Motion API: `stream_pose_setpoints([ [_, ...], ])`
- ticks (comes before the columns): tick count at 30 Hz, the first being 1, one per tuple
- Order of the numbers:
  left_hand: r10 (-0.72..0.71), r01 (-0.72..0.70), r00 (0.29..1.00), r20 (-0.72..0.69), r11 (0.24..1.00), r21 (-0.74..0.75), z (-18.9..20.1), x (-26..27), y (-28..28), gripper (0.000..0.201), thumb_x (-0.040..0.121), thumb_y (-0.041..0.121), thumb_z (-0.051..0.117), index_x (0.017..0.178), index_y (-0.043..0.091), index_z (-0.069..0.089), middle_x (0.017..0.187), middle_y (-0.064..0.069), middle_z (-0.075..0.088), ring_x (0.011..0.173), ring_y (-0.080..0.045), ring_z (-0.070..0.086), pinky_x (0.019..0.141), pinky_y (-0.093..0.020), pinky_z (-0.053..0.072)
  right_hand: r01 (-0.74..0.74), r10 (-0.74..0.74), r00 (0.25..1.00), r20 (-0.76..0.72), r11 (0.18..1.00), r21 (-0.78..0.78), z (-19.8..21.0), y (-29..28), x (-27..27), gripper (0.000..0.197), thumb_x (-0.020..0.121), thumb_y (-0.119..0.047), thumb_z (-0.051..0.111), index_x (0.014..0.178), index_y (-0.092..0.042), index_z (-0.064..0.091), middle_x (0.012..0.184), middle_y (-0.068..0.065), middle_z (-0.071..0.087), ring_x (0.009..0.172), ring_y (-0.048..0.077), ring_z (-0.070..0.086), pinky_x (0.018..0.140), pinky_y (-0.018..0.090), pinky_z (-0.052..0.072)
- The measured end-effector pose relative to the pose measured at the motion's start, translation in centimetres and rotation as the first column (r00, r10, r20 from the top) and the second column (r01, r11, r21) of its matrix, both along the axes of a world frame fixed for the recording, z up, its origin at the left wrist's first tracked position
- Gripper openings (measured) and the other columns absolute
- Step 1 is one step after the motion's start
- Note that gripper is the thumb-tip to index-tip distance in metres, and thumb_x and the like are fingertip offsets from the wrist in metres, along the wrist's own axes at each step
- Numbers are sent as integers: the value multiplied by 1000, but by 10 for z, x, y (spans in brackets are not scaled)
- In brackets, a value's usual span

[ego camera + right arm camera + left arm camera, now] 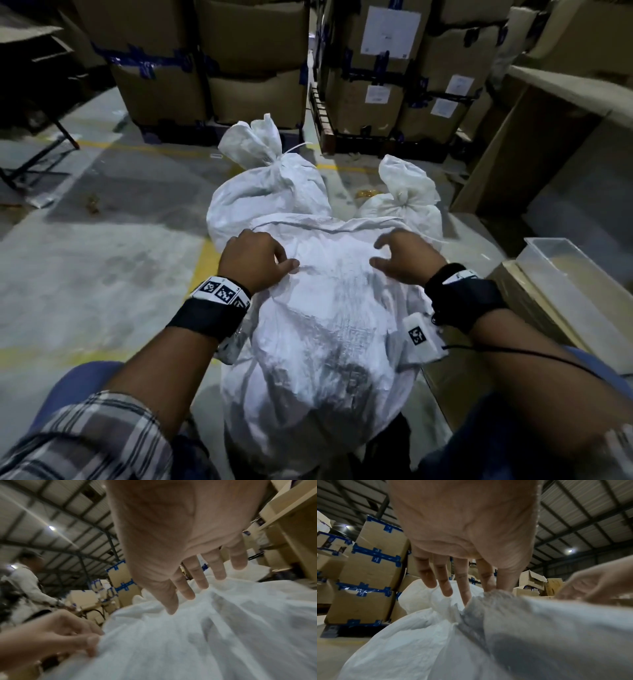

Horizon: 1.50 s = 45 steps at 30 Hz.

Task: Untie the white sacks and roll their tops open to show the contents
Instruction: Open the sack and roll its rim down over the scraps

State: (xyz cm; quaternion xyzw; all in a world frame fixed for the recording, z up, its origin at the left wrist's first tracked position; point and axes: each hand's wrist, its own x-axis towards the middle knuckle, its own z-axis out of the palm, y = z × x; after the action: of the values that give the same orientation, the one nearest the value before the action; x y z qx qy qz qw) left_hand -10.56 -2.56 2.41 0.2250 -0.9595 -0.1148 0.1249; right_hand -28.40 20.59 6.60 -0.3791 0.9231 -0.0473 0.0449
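Note:
A large white woven sack (329, 325) stands right in front of me, its top untied and lying flat toward the far side. My left hand (270, 260) rests on its upper left, and thumb and forefinger pinch a fold of the cloth (494, 589); the other fingers (447, 588) stay straight. My right hand (394, 255) hovers over the sack's upper right with its fingers (188, 592) spread and holds nothing. Behind stand two tied sacks: a big one (270, 185) with a knotted neck and a smaller one (407, 195).
Stacks of cardboard boxes with blue tape (212, 68) and labelled boxes (394, 78) stand on pallets behind the sacks. A cardboard wall (531, 147) and a clear plastic bin (568, 274) are at my right. Another person (29, 582) stands off to the left.

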Motion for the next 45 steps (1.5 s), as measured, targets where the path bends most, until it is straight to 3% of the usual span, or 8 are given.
stream_pose_setpoints([
  [4,-22,17,996,-91,999,-47,14,3,16,30,78,62,67,75,33,77,74,8,69,88,-21,59,77,-34,46,-158,158,987,-23,950,-269,28,-11,-3,31,89,-28,70,116,-14,68,119,6,68,112,25,61,95,37,48],
  [12,-72,66,989,-126,996,-52,12,11,48,26,84,55,66,78,31,75,82,12,72,87,-18,62,77,-36,50,-143,142,981,130,990,1,-4,-34,-21,65,98,-28,52,154,-12,22,157,13,34,140,33,39,110,52,37],
  [18,-152,142,986,-69,982,-123,56,-17,45,21,88,52,63,88,34,75,92,10,72,94,-20,61,78,-35,49,-122,123,992,9,969,214,-10,-44,-31,35,91,-17,48,126,-19,53,122,13,63,123,36,47,100,50,34],
  [23,-203,191,978,-43,963,-192,67,-62,25,22,95,33,57,113,35,70,116,9,69,108,-25,58,85,-38,50,-212,218,972,-85,974,79,-16,-54,-42,31,94,-27,53,124,-24,61,122,7,58,120,35,41,97,47,31],
  [29,-133,194,952,276,960,-204,17,-91,-4,55,103,30,37,155,29,22,159,5,33,146,-31,25,114,-57,18,-245,245,969,-32,970,14,-13,-60,-60,46,92,-11,51,134,-27,57,136,2,56,131,31,42,100,47,32],
  [33,-172,216,954,246,963,-162,18,-100,-15,40,100,35,43,140,34,48,130,1,62,135,-25,41,115,-58,13,-254,255,966,36,967,-31,-5,-57,-62,45,89,-6,49,129,-22,62,128,6,63,120,29,55,96,41,47],
  [38,-293,300,951,100,952,-65,38,-98,-18,18,85,47,64,95,37,74,90,11,71,87,-17,66,79,-36,53,-216,217,976,-1,974,-64,2,-58,-65,41,94,-18,60,134,-22,58,126,9,62,117,29,57,95,42,50],
  [45,-369,335,928,-48,885,-324,56,-75,-9,16,79,43,64,81,28,69,79,7,65,74,-18,62,53,-26,38,-299,298,954,-29,954,-1,25,-36,-58,44,86,-52,68,124,-29,65,112,-4,72,106,20,64,91,38,51],
])
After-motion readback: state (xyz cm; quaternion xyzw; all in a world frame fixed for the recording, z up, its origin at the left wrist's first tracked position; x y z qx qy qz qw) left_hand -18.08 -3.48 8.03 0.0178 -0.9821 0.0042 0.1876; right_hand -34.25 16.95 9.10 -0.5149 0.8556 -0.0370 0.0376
